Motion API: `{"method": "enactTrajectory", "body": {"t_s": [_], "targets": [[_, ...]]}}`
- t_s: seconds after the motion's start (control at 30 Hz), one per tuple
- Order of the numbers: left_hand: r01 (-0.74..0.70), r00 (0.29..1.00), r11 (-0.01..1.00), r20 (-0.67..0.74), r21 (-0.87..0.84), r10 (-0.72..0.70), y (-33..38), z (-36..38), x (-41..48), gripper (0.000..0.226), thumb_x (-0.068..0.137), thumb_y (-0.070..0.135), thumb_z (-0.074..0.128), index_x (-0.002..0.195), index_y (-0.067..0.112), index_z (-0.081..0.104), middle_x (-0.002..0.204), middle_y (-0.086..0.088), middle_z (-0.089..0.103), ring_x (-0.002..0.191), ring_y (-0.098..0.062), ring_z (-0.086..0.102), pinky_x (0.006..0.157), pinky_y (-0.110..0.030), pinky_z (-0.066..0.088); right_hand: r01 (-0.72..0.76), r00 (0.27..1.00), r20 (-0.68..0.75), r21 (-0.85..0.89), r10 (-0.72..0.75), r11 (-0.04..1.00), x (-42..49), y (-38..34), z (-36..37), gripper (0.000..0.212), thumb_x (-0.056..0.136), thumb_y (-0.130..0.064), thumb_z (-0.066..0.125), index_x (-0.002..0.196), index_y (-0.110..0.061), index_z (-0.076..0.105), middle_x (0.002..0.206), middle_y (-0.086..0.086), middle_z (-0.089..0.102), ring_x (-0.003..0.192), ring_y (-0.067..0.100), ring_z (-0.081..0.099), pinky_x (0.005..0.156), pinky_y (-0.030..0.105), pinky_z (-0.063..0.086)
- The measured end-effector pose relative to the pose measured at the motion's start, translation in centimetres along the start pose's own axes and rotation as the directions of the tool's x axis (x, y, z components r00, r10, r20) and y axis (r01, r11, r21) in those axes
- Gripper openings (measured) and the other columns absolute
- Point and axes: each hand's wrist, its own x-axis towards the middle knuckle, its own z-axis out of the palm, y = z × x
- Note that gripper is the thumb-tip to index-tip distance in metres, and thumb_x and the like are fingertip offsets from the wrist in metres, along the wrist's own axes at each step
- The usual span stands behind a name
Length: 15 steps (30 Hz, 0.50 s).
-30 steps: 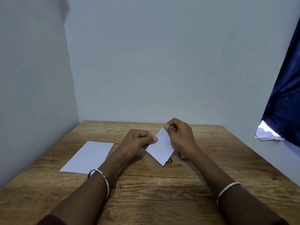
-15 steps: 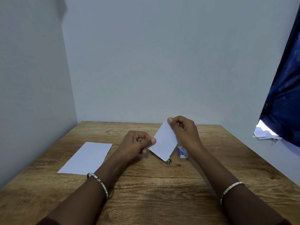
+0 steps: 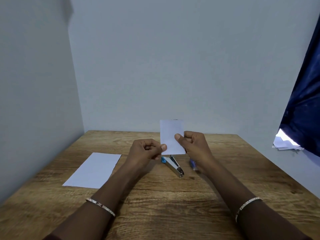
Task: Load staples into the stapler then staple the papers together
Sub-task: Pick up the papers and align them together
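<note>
I hold a small white paper (image 3: 170, 131) upright above the table, between both hands. My left hand (image 3: 145, 150) pinches its lower left corner with thumb and forefinger. My right hand (image 3: 194, 144) pinches its right edge with the thumb on the front. Below the paper lies a metal stapler (image 3: 174, 166) with a blue end, flat on the wooden table (image 3: 173, 205). A small blue staple box (image 3: 193, 164) peeks out beside my right wrist, partly hidden. A larger white sheet (image 3: 93, 170) lies flat to the left.
Grey walls close the table off at the back and left. A dark blue curtain (image 3: 304, 108) hangs at the right, with crumpled white papers (image 3: 285, 143) beneath it, off the table. I wear a bracelet on each wrist.
The small paper has turned from a tilted diamond to upright and risen. Both hands lifted slightly, uncovering the stapler and the staple box beneath them.
</note>
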Motion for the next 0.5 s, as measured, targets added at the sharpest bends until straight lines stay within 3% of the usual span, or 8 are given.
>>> {"method": "enactTrajectory", "body": {"t_s": [0.1, 0.2, 0.3, 0.43, 0.5], "targets": [[0.049, 0.999, 0.999, 0.016, 0.011, -0.049, -0.13, -0.23, -0.05, 0.024, 0.080, 0.020, 0.084, 0.075, -0.001, 0.073, 0.058, -0.008, 0.066, 0.052, -0.013, 0.057, 0.055, -0.021, 0.052, 0.046, 0.999, -0.003, -0.104, -0.047, 0.994, -0.12, -0.03, 0.07, 0.021, 0.096, -0.026, 0.068, 0.089, -0.008, 0.076, 0.072, -0.002, 0.077, 0.069, 0.013, 0.072, 0.065, 0.031, 0.053], [0.070, 0.996, 0.997, 0.053, 0.007, -0.071, -0.07, -0.37, -0.16, 0.032, 0.085, 0.026, 0.080, 0.089, -0.005, 0.073, 0.076, -0.017, 0.074, 0.065, -0.020, 0.065, 0.063, -0.023, 0.057, 0.069, 0.997, 0.038, -0.165, -0.063, 0.984, -0.15, -0.34, -0.01, 0.020, 0.095, -0.025, 0.068, 0.077, -0.019, 0.074, 0.059, -0.013, 0.071, 0.058, 0.001, 0.067, 0.054, 0.019, 0.047], [0.084, 0.995, 0.994, 0.060, -0.068, -0.080, 0.03, -0.31, -0.34, 0.025, 0.090, 0.022, 0.075, 0.101, -0.001, 0.076, 0.096, -0.016, 0.080, 0.084, -0.026, 0.077, 0.069, -0.027, 0.060, 0.061, 0.994, 0.096, -0.189, -0.043, 0.980, -0.25, -0.31, 0.07, 0.014, 0.093, -0.026, 0.071, 0.090, -0.015, 0.079, 0.078, -0.001, 0.080, 0.074, 0.013, 0.077, 0.062, 0.028, 0.056], [0.118, 0.993, 0.991, 0.026, -0.065, -0.116, 0.02, -0.65, -0.30, 0.018, 0.090, 0.017, 0.075, 0.087, -0.001, 0.078, 0.092, -0.020, 0.079, 0.083, -0.032, 0.076, 0.073, -0.035, 0.062, 0.075, 0.990, 0.129, -0.149, -0.055, 0.986, -0.52, -0.23, 0.28, 0.028, 0.093, -0.032, 0.072, 0.083, -0.006, 0.076, 0.073, 0.005, 0.079, 0.074, 0.022, 0.077, 0.065, 0.036, 0.055], [0.127, 0.992, 0.991, 0.025, -0.053, -0.125, 0.18, -0.67, -0.32, 0.018, 0.090, 0.015, 0.075, 0.084, -0.002, 0.077, 0.091, -0.020, 0.080, 0.085, -0.034, 0.077, 0.073, -0.035, 0.062, 0.079, 0.991, 0.116, -0.085, -0.069, 0.993, -0.57, -0.45, 0.30, 0.026, 0.092, -0.033, 0.072, 0.078, -0.011, 0.074, 0.072, 0.004, 0.077, 0.074, 0.022, 0.076, 0.065, 0.036, 0.055]]}}
